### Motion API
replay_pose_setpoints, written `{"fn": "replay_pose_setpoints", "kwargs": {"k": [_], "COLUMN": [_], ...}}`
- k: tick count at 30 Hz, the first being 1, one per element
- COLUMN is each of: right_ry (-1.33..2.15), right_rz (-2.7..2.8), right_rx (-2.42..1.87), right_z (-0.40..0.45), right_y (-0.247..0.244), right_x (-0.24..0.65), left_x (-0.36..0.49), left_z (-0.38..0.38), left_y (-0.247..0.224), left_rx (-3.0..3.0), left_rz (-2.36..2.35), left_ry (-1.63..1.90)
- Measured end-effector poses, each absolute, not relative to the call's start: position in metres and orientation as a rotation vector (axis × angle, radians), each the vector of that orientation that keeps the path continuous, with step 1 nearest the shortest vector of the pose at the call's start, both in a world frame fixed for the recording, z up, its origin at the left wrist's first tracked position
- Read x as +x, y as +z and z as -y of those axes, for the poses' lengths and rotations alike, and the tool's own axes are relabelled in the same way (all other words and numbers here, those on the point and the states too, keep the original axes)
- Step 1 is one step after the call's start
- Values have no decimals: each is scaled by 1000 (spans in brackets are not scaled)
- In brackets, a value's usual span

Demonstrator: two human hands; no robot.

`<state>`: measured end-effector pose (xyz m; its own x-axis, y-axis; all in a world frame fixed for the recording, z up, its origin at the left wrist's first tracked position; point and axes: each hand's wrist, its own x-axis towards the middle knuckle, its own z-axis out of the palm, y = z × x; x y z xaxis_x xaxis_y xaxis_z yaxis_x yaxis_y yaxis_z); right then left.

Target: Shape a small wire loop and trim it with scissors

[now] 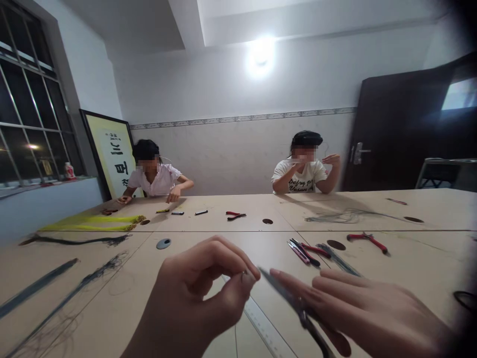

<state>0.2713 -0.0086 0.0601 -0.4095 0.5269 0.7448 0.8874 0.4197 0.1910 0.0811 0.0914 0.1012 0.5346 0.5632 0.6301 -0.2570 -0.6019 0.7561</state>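
Note:
My left hand [201, 293] is raised at the bottom centre, thumb and fingers pinched together on something very small that I cannot make out. My right hand [357, 311] lies to its right, fingers stretched toward the left hand, holding a dark slim tool [294, 303] whose blade or jaw points up and left, almost touching my left fingertips. Both hands hover over the beige table [242, 219]. A clear ruler [266, 330] lies on the table under the hands.
Red-handled pliers [367, 240] and cutters [305, 251] lie right of centre; another red pair [234, 215] sits farther back. Dark wire bundles [74, 241] and yellow strands [93, 223] lie left. Two people sit across the table. A dark door [391, 134] stands at the right.

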Motion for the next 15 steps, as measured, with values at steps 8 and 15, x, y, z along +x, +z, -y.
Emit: {"fn": "replay_pose_setpoints", "kwargs": {"k": [8, 15], "right_ry": [-790, -759], "right_rz": [2010, 2070], "right_rx": [-1194, -1202], "right_z": [5, 5], "right_y": [59, 57], "right_x": [274, 274], "left_x": [81, 80], "left_z": [-93, -93], "left_y": [103, 100], "left_rx": [1822, 1934], "left_rz": [-316, -285], "left_ry": [1288, 1247]}}
